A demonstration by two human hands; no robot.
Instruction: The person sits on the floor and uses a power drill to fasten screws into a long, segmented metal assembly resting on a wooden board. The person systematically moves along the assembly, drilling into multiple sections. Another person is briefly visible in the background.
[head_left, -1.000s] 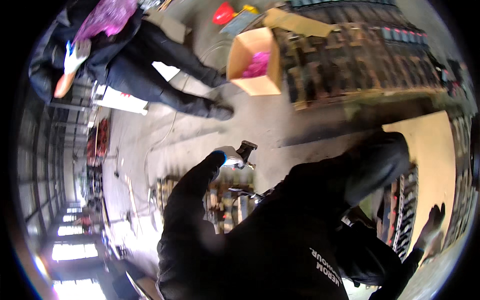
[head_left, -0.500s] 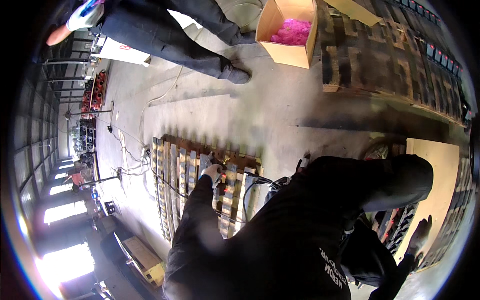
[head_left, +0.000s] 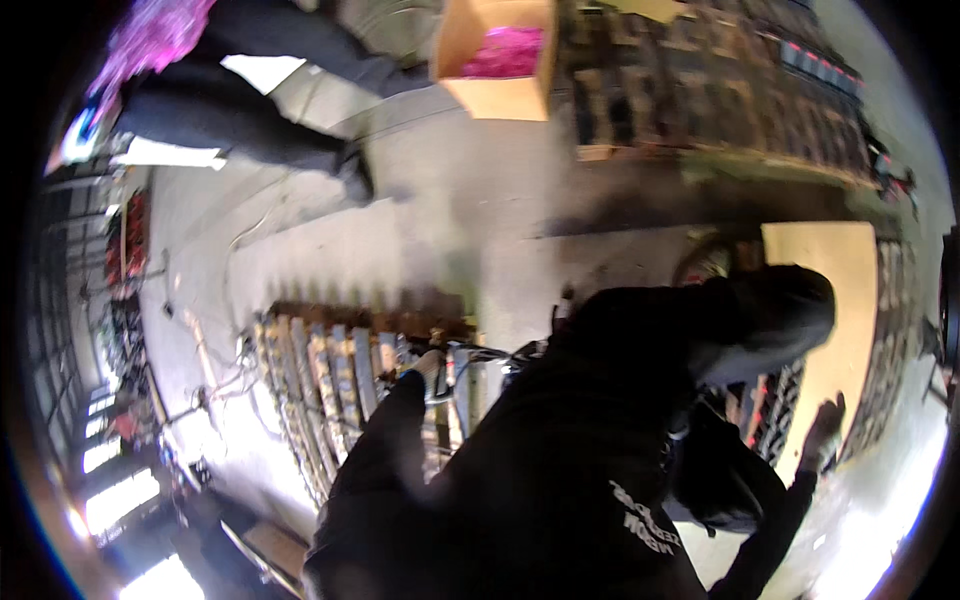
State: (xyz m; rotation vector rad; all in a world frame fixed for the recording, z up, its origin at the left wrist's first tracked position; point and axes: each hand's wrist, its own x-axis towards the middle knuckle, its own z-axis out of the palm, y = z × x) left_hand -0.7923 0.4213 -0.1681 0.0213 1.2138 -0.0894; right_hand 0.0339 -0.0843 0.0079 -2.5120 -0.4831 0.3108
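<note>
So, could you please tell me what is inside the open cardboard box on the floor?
The cardboard box holds a bright pink, crumpled-looking material. The picture is too blurred to tell what it is, and anything lying beneath it is covered.

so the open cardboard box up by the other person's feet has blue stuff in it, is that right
Not quite. In the head view the cardboard box sits open on the floor near the other person, but the stuff inside is pink, not blue.
</note>
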